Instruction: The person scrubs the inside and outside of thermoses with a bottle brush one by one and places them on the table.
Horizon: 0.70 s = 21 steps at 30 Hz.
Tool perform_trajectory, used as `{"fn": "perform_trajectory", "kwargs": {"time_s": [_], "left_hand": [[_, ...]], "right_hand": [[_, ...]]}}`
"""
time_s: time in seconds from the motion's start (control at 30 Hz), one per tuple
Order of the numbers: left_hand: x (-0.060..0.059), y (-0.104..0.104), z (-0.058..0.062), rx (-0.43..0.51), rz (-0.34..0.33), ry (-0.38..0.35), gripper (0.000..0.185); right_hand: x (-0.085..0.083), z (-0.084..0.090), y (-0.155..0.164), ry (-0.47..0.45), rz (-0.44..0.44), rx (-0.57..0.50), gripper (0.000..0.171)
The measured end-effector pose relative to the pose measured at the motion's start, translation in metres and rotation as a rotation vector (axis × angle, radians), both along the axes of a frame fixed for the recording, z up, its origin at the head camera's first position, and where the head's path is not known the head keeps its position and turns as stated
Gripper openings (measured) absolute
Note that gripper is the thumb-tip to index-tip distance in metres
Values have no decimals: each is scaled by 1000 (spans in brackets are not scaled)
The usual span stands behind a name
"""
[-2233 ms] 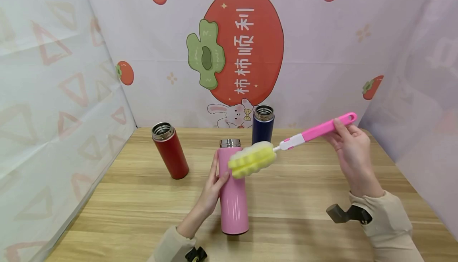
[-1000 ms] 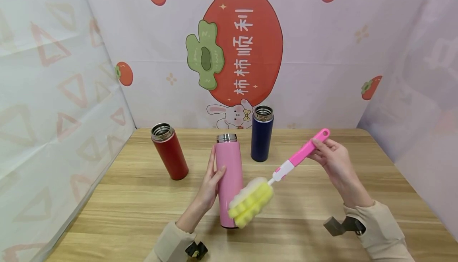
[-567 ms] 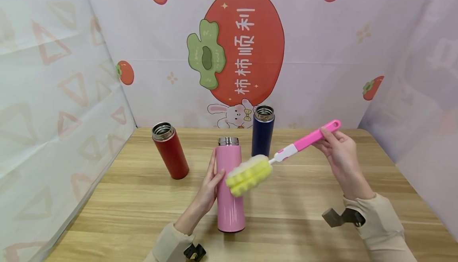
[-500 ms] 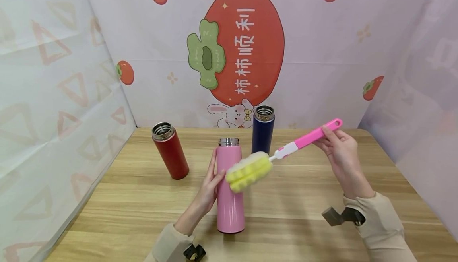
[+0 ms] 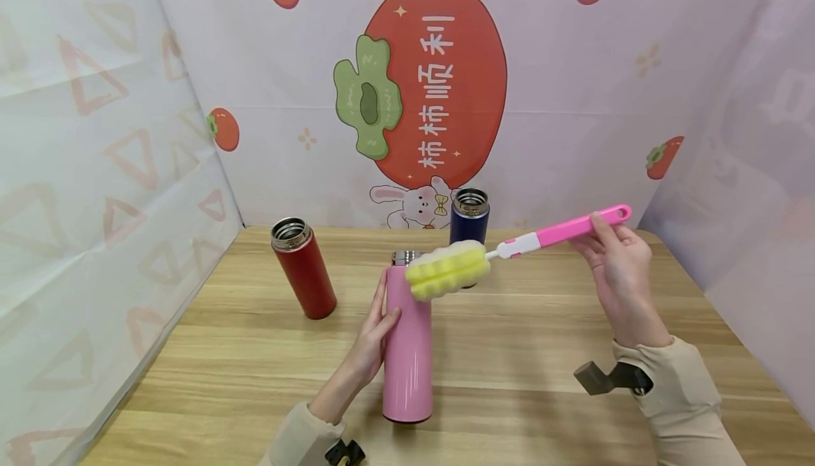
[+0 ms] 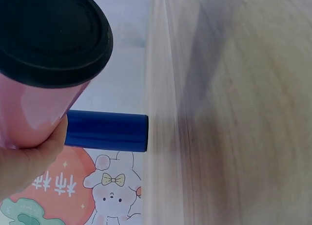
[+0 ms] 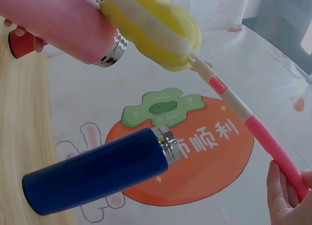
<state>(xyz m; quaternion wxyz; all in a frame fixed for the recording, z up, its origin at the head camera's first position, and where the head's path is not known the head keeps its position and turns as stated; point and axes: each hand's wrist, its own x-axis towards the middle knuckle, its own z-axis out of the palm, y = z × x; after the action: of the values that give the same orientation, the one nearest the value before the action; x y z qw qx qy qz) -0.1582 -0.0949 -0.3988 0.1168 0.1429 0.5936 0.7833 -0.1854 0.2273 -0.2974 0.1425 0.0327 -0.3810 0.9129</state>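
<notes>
A pink steel bottle (image 5: 407, 342) stands lidless near the table's front middle, and my left hand (image 5: 372, 335) grips its left side. The left wrist view shows its black base (image 6: 51, 35) with my thumb against the pink wall. My right hand (image 5: 614, 257) pinches the far end of a pink-handled brush (image 5: 560, 229). Its yellow sponge head (image 5: 448, 269) hovers against the bottle's top right, beside the steel rim (image 5: 402, 259). In the right wrist view the sponge head (image 7: 153, 28) lies next to the bottle's rim (image 7: 113, 50).
A red bottle (image 5: 303, 268) stands open at the left back of the wooden table (image 5: 541, 353). A dark blue bottle (image 5: 470, 222) stands behind the sponge, also seen in the wrist views (image 7: 97, 174) (image 6: 105, 131). Printed cloth walls close in the back and both sides.
The sponge head swept down the pink bottle's right side, then rose again to its rim. My right hand lifted with the handle. The left hand kept its grip.
</notes>
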Motion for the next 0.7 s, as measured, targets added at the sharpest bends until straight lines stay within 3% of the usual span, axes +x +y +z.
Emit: {"fn": "perform_trajectory", "kwargs": {"time_s": [0.3,0.5,0.7], "left_hand": [[1,0,-1,-14,0,-5,65],[3,1,-1,-82,62,-20,82],[8,1,3,-142,130,3,68]], "right_hand": [[1,1,1,-12,-31,-22,19],[2,2,3,6,-45,-68,15],[1,3,10,56,-38,-137,11]]}}
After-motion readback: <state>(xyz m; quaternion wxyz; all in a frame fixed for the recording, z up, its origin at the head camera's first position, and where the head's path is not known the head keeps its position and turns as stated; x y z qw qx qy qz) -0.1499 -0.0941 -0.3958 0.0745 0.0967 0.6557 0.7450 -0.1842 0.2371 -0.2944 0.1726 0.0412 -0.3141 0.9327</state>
